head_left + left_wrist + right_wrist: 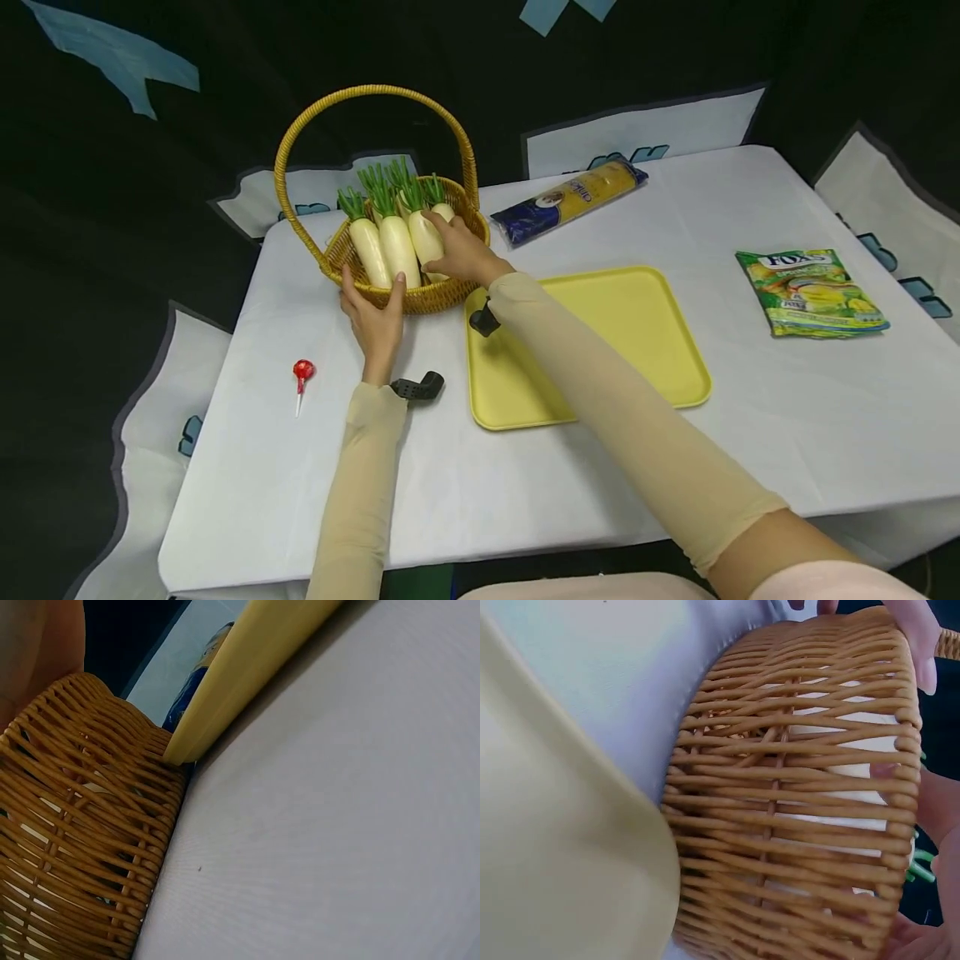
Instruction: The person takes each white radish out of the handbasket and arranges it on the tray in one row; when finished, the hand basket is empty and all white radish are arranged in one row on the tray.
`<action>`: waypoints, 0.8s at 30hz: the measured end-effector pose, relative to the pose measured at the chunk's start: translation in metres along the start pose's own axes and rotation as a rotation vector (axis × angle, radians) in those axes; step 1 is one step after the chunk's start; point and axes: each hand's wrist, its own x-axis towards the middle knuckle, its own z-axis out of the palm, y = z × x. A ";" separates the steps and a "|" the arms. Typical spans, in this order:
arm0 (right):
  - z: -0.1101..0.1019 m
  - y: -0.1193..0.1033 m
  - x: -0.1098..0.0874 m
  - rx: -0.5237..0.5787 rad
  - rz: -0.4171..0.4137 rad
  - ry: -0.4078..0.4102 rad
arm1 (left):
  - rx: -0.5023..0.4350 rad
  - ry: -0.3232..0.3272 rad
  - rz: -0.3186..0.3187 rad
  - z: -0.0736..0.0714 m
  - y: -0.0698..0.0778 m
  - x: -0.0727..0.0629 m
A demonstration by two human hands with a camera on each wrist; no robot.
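A wicker basket (442, 297) with a tall hoop handle stands at the back left of the table, holding several white radishes (366, 250) with green tops. My left hand (377, 329) grips the basket's front rim, its thumb over the edge. Reaching over the right side of the rim, my right hand (468, 252) holds one white radish (424, 238) between thumb and fingers. In the left wrist view the woven wall (82, 817) fills the left side. From the right wrist, the weave (787, 780) partly hides the radishes inside.
A yellow tray (630, 333) lies right of the basket, under my right forearm. Behind it is a blue and yellow pasta packet (573, 200). A green FOX'S candy bag (813, 296) lies far right. A red lollipop (303, 371) lies on the white tablecloth (247, 483) at left.
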 end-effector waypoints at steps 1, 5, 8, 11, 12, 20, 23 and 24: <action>0.001 -0.001 0.001 -0.017 0.006 0.000 | -0.003 0.001 -0.003 0.000 0.000 -0.001; 0.005 -0.003 0.004 -0.113 0.035 0.009 | -0.004 0.001 0.002 0.003 0.000 -0.001; 0.010 -0.003 0.006 -0.177 0.052 0.007 | -0.001 0.017 0.013 0.003 -0.002 -0.001; 0.015 -0.005 0.008 -0.201 0.059 0.006 | -0.002 0.039 0.023 0.001 -0.003 -0.002; 0.016 -0.005 0.009 -0.208 0.062 0.008 | -0.002 0.040 0.022 0.001 -0.004 -0.002; 0.017 -0.008 0.012 -0.228 0.092 -0.002 | -0.011 0.044 0.044 0.003 -0.007 -0.002; 0.016 -0.011 0.014 -0.233 0.098 0.000 | -0.011 0.046 0.045 0.003 -0.005 -0.001; 0.016 -0.011 0.014 -0.235 0.101 0.003 | -0.011 0.044 0.043 0.002 -0.004 -0.001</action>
